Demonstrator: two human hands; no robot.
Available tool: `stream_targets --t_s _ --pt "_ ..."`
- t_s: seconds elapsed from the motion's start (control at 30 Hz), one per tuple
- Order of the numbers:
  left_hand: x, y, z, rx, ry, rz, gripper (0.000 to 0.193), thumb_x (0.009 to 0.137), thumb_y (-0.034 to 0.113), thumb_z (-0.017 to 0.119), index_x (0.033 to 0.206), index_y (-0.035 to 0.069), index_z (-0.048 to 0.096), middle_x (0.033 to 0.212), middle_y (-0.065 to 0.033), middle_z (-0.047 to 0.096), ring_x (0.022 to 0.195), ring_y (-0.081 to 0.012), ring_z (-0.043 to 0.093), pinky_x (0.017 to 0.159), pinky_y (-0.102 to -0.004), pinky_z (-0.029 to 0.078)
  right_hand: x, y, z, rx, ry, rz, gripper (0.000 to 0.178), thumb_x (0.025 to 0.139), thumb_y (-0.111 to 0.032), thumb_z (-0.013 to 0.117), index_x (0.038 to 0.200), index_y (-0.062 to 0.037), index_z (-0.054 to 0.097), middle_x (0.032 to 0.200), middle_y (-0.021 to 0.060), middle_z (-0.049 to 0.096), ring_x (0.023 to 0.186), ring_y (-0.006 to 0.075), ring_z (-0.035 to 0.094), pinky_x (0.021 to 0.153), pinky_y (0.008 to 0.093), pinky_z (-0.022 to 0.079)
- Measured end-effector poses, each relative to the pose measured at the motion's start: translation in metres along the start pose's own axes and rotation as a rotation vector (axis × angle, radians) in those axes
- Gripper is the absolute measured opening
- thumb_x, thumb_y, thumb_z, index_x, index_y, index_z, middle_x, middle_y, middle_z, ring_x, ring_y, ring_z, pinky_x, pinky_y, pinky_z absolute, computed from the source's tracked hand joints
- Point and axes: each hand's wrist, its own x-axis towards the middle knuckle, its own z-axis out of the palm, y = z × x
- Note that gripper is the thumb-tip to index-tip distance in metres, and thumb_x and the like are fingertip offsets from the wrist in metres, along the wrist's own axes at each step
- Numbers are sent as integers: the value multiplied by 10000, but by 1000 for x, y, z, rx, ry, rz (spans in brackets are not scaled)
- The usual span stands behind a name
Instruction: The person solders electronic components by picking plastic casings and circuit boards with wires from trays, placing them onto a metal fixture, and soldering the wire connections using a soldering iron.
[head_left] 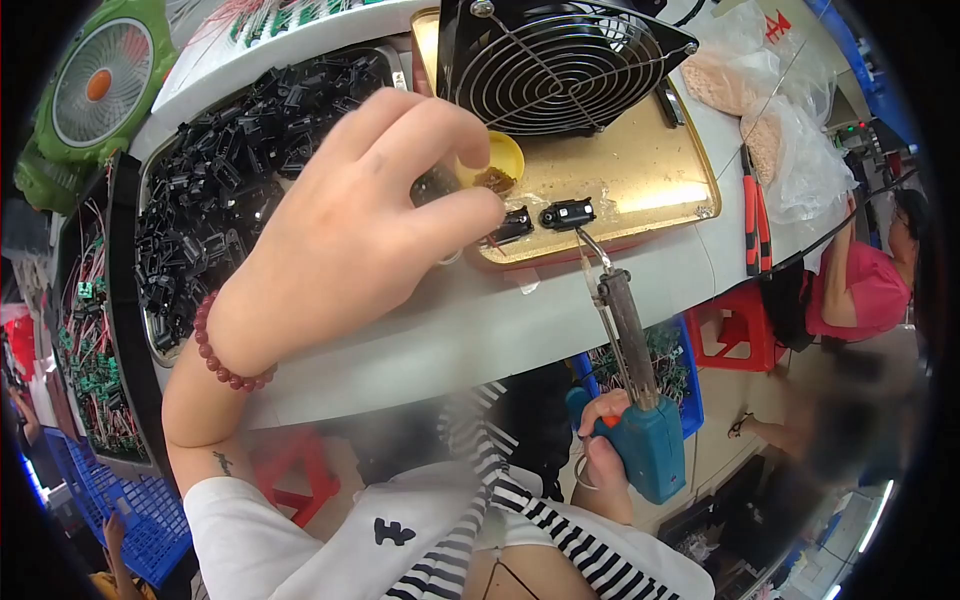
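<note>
My right hand (603, 455) grips the teal handle of a soldering gun (648, 450), its fingers round the trigger. The gun's bent tip reaches up to the lower edge of a small black plastic housing (567, 213) on the gold metal tray (640, 190). My left hand (365, 200), a dark red bead bracelet at its wrist, hovers at the tray's left edge with thumb and forefinger apart. Just beyond the thumb lies a second black housing (515, 226), partly hidden by it. Behind the thumb, a yellow round dish (507, 150) holds brown stuff.
A black fan with a wire guard (565, 85) stands on the tray. At left, a metal tray holds many black housings (215, 200). Red-handled pliers (757, 215) and plastic bags of pellets (765, 145) lie at right. Below the table edge is a blue bin (690, 375) of wired boards.
</note>
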Motion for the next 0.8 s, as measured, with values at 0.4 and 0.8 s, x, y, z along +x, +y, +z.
stream_targets --t_s 0.4,0.8 --pt "-2 8 -4 231 0 34 255 633 132 801 818 99 629 1028 -60 549 972 -307 476 823 -404 433 6 -3 3 -70 2 -36 303 820 -337 693 812 -36 654 713 62 609 679 217 579 623 336 458" --pt "-1 3 -5 245 40 34 284 562 105 778 800 95 623 1045 -53 562 1003 -302 508 850 -412 419 15 -8 1 16 -118 -47 220 722 -140 746 886 -33 646 789 72 636 701 243 572 659 350 461"
